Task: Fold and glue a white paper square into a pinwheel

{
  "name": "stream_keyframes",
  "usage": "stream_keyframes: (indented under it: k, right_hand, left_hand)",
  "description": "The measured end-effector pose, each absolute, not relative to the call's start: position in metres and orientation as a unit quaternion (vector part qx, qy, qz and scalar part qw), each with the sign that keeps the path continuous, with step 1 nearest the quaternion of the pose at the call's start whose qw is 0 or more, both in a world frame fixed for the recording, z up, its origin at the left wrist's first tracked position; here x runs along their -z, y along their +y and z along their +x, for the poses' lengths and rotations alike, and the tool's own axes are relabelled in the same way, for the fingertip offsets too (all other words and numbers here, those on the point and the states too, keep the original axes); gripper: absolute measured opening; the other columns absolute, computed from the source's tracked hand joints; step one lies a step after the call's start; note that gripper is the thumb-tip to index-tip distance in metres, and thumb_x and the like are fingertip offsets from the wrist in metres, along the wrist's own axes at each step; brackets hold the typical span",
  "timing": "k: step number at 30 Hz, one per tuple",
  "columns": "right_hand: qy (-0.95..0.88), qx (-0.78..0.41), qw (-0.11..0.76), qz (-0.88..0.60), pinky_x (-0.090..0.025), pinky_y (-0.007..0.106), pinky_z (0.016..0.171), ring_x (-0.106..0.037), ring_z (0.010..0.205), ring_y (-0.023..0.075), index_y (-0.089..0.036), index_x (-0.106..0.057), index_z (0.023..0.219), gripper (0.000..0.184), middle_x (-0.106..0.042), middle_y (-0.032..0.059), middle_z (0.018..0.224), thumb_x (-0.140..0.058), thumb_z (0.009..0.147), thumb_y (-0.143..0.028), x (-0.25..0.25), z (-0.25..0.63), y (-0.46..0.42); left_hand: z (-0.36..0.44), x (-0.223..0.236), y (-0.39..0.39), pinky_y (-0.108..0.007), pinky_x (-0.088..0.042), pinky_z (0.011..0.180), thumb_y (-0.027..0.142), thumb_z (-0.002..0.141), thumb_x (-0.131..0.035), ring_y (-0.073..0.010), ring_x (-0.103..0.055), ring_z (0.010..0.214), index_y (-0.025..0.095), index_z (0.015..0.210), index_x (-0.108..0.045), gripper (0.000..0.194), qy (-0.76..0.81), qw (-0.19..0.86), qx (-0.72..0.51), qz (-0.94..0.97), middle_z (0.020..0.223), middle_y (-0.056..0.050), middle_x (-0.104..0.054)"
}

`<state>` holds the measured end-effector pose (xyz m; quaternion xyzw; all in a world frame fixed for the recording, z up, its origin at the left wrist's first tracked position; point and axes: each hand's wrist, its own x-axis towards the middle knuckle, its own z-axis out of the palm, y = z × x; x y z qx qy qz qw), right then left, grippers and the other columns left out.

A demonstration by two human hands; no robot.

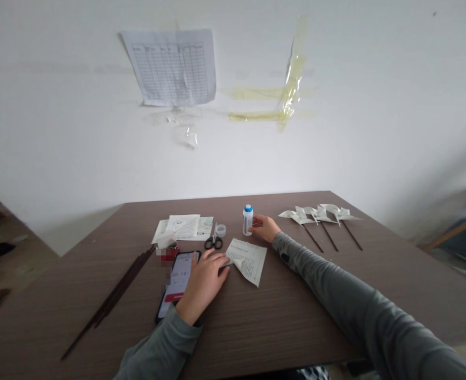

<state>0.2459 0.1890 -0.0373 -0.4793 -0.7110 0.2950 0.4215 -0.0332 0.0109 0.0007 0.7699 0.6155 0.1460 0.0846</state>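
My right hand (266, 228) is closed on the side of a small white glue bottle (247, 221) with a blue cap, which stands upright on the table. Fingers stretched out, my left hand (204, 282) lies over the right edge of a phone (177, 277). Its fingertips reach the left corner of a printed sheet of paper (252, 258), which has one flap folded over. Just beyond my left fingers are black-handled scissors (213, 242) and a small clear round container (220, 230).
Several finished paper pinwheels (317, 214) on dark sticks lie at the right. More printed papers (183, 227) are stacked at the back left, near a bundle of dark sticks (117, 287). Behind the table (272, 332) rises a wall with a taped chart (173, 66).
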Motion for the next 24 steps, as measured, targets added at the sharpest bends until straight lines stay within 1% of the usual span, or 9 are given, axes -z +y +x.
stream_keyframes:
  k: [3, 7, 9, 12, 15, 18, 20, 21, 24]
  right_hand:
    - [-0.7, -0.322, 0.406, -0.492, -0.083, 0.044, 0.104, -0.1, 0.105, 0.0297, -0.026, -0.097, 0.122, 0.037, -0.1, 0.0049, 0.109, -0.105, 0.086, -0.02, 0.034, 0.231, 0.193]
    - [-0.697, -0.337, 0.385, -0.503, -0.082, 0.043, 0.109, -0.1, 0.114, 0.0314, -0.024, -0.098, 0.13, 0.044, -0.102, 0.0079, 0.118, -0.102, 0.088, -0.015, 0.027, 0.214, 0.192]
    - [-0.699, -0.334, 0.373, -0.511, -0.081, 0.044, 0.112, -0.1, 0.117, 0.0329, -0.025, -0.099, 0.134, 0.046, -0.102, 0.0087, 0.122, -0.102, 0.089, -0.015, 0.023, 0.207, 0.191]
    - [-0.703, -0.317, 0.357, -0.527, -0.076, 0.048, 0.124, -0.099, 0.128, 0.0365, -0.026, -0.099, 0.14, 0.051, -0.102, 0.0089, 0.125, -0.102, 0.09, -0.015, 0.018, 0.201, 0.19]
    - [-0.71, -0.295, 0.34, -0.542, -0.066, 0.057, 0.14, -0.095, 0.142, 0.0391, -0.028, -0.098, 0.147, 0.056, -0.102, 0.0086, 0.13, -0.103, 0.093, -0.014, 0.014, 0.196, 0.188]
    - [-0.716, -0.275, 0.326, -0.553, -0.047, 0.072, 0.154, -0.09, 0.153, 0.0405, -0.031, -0.095, 0.152, 0.057, -0.102, 0.0062, 0.135, -0.102, 0.098, -0.015, 0.012, 0.191, 0.184]
    - [-0.72, -0.265, 0.318, -0.557, -0.037, 0.077, 0.158, -0.088, 0.156, 0.041, -0.033, -0.094, 0.153, 0.055, -0.102, 0.0045, 0.137, -0.103, 0.1, -0.018, 0.01, 0.188, 0.181]
    - [-0.723, -0.262, 0.315, -0.557, -0.035, 0.078, 0.158, -0.088, 0.156, 0.0412, -0.033, -0.095, 0.152, 0.053, -0.102, 0.0042, 0.137, -0.103, 0.101, -0.019, 0.009, 0.187, 0.179]
    - [-0.728, -0.254, 0.31, -0.556, -0.033, 0.081, 0.158, -0.089, 0.154, 0.0421, -0.032, -0.096, 0.147, 0.048, -0.102, 0.0056, 0.137, -0.104, 0.101, -0.021, 0.009, 0.185, 0.176]
  left_hand:
    - [-0.035, 0.0, 0.013, -0.088, -0.041, 0.157, 0.02, 0.118, -0.075, -0.0454, -0.071, 0.178, 0.036, 0.144, -0.101, 0.04, 0.62, 0.081, -0.138, 0.768, 0.167, -0.008, -0.094]
    - [-0.036, 0.003, 0.016, -0.087, -0.041, 0.157, 0.019, 0.118, -0.075, -0.045, -0.071, 0.178, 0.035, 0.143, -0.1, 0.039, 0.623, 0.075, -0.14, 0.766, 0.167, -0.009, -0.093]
    - [-0.036, 0.006, 0.017, -0.087, -0.041, 0.157, 0.018, 0.117, -0.076, -0.0455, -0.072, 0.177, 0.034, 0.142, -0.1, 0.038, 0.623, 0.073, -0.147, 0.765, 0.166, -0.01, -0.094]
    - [-0.037, 0.007, 0.017, -0.087, -0.041, 0.158, 0.017, 0.117, -0.075, -0.0455, -0.072, 0.178, 0.033, 0.143, -0.099, 0.039, 0.62, 0.075, -0.146, 0.767, 0.167, -0.01, -0.094]
    - [-0.037, 0.006, 0.017, -0.085, -0.039, 0.159, 0.019, 0.118, -0.073, -0.0449, -0.071, 0.179, 0.032, 0.146, -0.098, 0.039, 0.615, 0.081, -0.141, 0.772, 0.168, -0.012, -0.093]
    - [-0.038, 0.006, 0.016, -0.084, -0.039, 0.159, 0.021, 0.119, -0.072, -0.044, -0.071, 0.178, 0.031, 0.147, -0.097, 0.039, 0.611, 0.083, -0.138, 0.775, 0.169, -0.012, -0.092]
    - [-0.038, 0.007, 0.016, -0.084, -0.04, 0.159, 0.021, 0.118, -0.072, -0.0437, -0.071, 0.177, 0.031, 0.147, -0.097, 0.04, 0.612, 0.08, -0.138, 0.775, 0.168, -0.012, -0.093]
    - [-0.038, 0.008, 0.016, -0.084, -0.04, 0.158, 0.02, 0.118, -0.072, -0.0438, -0.072, 0.177, 0.032, 0.147, -0.097, 0.04, 0.612, 0.076, -0.14, 0.775, 0.168, -0.012, -0.093]
    - [-0.039, 0.012, 0.017, -0.082, -0.045, 0.156, 0.02, 0.116, -0.073, -0.0439, -0.075, 0.172, 0.034, 0.143, -0.098, 0.039, 0.606, 0.059, -0.157, 0.777, 0.164, -0.011, -0.095]
